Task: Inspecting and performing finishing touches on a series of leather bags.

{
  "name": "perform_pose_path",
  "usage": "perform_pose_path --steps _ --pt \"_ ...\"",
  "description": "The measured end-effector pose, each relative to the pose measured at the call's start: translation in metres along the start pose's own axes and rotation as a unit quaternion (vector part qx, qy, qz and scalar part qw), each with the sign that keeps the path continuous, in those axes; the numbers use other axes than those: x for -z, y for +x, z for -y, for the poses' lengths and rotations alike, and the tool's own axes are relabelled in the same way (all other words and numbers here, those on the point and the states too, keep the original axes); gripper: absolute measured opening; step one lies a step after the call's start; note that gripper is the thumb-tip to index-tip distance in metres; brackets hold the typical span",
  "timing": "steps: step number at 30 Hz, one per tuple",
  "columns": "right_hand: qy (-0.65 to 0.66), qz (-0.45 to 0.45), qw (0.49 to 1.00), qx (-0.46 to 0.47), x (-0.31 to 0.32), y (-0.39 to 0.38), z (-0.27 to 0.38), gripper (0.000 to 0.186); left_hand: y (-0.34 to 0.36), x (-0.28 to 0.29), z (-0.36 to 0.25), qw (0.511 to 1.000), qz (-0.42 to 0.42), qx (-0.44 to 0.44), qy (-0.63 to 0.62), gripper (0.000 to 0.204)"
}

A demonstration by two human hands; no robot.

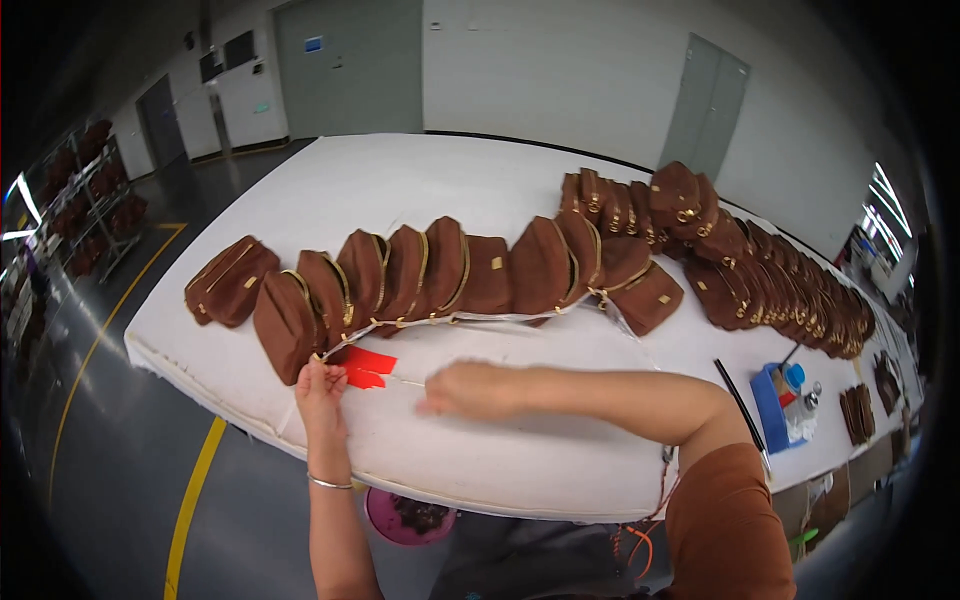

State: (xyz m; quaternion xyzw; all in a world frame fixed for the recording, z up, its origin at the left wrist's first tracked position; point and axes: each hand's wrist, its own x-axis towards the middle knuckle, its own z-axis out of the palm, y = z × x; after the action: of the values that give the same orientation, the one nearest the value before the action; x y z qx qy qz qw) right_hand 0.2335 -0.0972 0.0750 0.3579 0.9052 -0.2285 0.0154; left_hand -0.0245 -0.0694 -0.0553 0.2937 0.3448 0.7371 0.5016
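My left hand (322,392) is closed in a pinch at the lower corner of the nearest brown zip pouch (280,325), by a small gold-coloured fitting (318,357). Beside those fingers, flat red pieces (366,362) lie on the white-covered table (400,432). My right hand (462,390) is to the right of them, smeared by motion, so its fingers cannot be made out. A thin pale line (405,380) shows between the red pieces and this hand. From the left hand a whitish strand (480,317) runs along the front of several brown pouches (405,270) standing in a row.
More brown pouches (770,290) are crowded along the right side. A blue bin (770,410) with bottles stands at the right, near a black rod (738,400). Below the table's front edge is a pink basin (400,525) with dark contents. Racks (95,205) stand far left.
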Motion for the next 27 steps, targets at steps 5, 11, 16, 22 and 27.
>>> perform_pose_path --steps 5,11,16,22,27 --pt "-0.010 -0.279 0.957 -0.075 -0.035 -0.089 -0.035 0.038 0.003 -0.002 0.007 1.000 0.009 -0.005 0.004 0.022" --pt "-0.288 -0.445 0.764 -0.367 -0.029 -0.177 -0.146 0.047 0.015 -0.007 -0.010 1.000 -0.011 0.023 0.008 0.020" --pt "0.190 -0.350 0.816 -0.420 0.003 -0.238 -0.207 0.012 0.044 -0.065 -0.080 0.991 -0.013 0.066 0.113 0.024" --pt "0.484 -0.511 0.627 -0.333 0.107 -0.311 -0.245 0.012 0.125 -0.158 -0.191 0.997 0.021 0.060 0.032 0.017" --pt "0.534 -0.539 0.590 -0.276 0.171 -0.349 -0.230 0.015 0.138 -0.202 -0.279 0.992 0.080 0.082 0.058 0.011"
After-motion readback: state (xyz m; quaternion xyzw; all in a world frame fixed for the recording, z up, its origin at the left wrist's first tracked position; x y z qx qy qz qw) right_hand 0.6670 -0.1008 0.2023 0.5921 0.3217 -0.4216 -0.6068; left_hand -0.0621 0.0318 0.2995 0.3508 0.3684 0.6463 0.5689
